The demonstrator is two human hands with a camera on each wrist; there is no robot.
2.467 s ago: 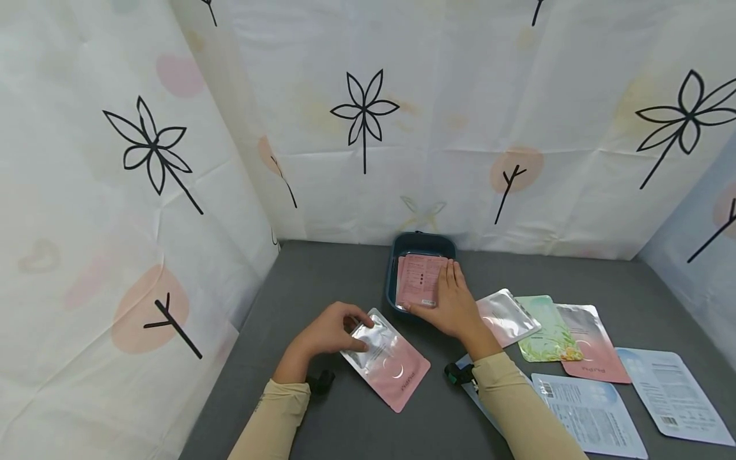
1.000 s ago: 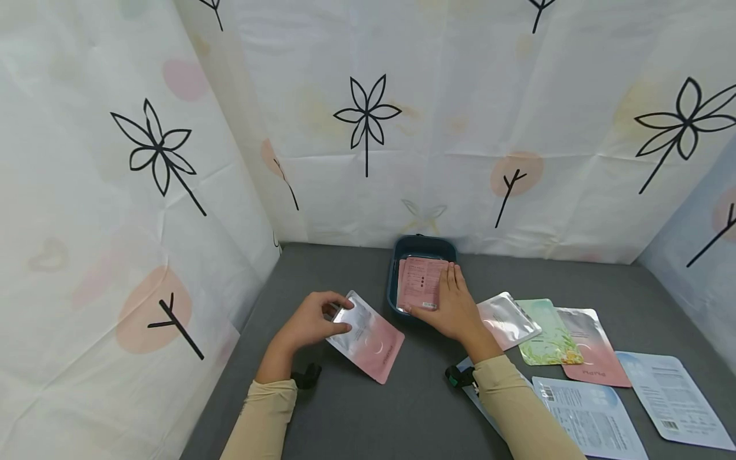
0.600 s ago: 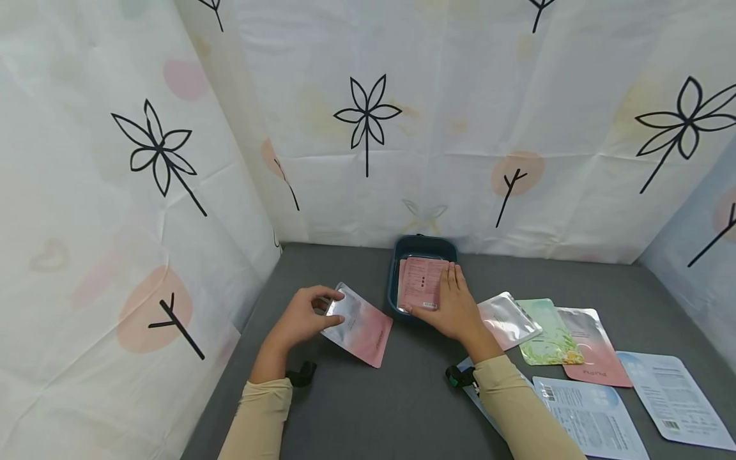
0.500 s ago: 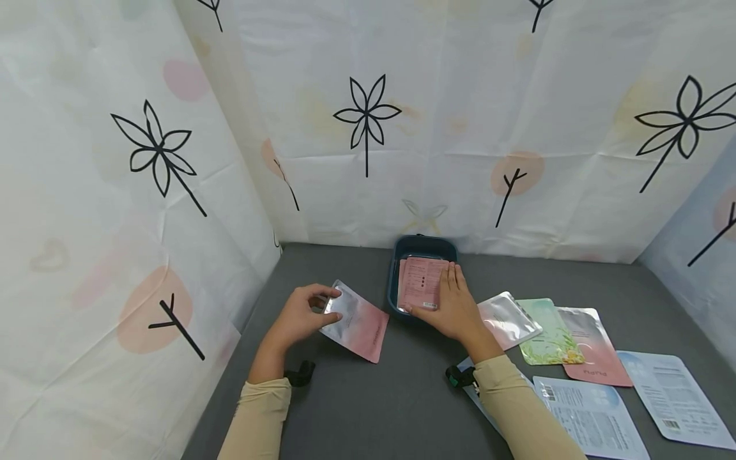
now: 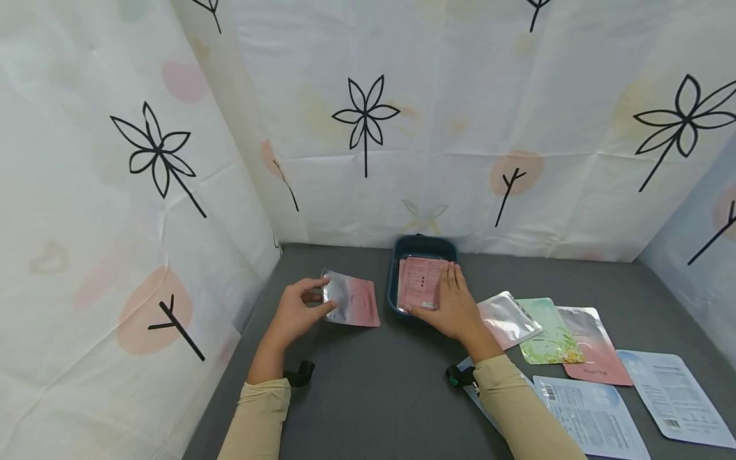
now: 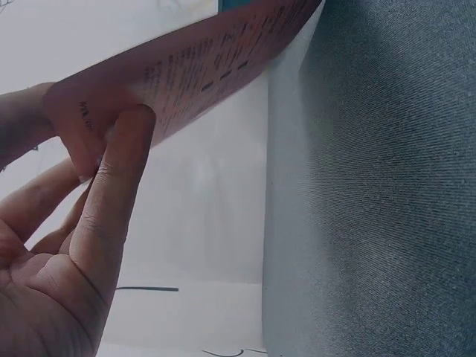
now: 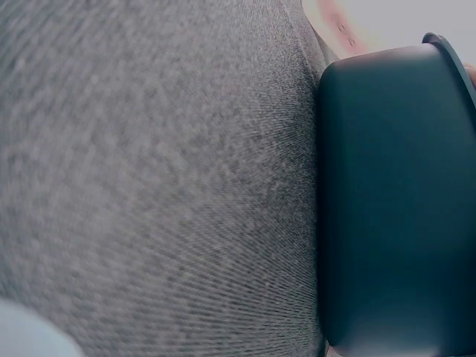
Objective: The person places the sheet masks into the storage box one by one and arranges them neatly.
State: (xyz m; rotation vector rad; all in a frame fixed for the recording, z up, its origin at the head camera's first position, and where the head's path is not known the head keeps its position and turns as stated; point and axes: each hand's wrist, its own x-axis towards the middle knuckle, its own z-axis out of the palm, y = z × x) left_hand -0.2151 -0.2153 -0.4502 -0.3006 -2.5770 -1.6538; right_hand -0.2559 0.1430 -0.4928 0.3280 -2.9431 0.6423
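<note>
Between thumb and fingers, my left hand (image 5: 296, 312) pinches the silver end of a pink-and-silver sachet (image 5: 361, 301). The left wrist view shows the left hand (image 6: 82, 245) gripping the corner of the sachet (image 6: 186, 78), its printed pink side tilted above the grey surface. To the right, a dark teal bin (image 5: 393, 281) holds pink packets (image 5: 422, 281). My right hand (image 5: 451, 310) rests over the bin's right side, fingers straight and thumb at the packets' lower edge. In the right wrist view the bin's wall (image 7: 401, 201) hides most of that hand.
On the right lie a silver sachet (image 5: 508, 319), a green one (image 5: 546, 332) and a pink one (image 5: 600, 351). Pale blue packets (image 5: 592, 415) (image 5: 675, 396) lie nearer the front, another partly under the right forearm. A patterned cloth (image 5: 322, 191) stands behind the table.
My left hand has moved left and farther back with the sachet, which has turned and now stands tilted up from the table. The right hand has stayed at the bin.
</note>
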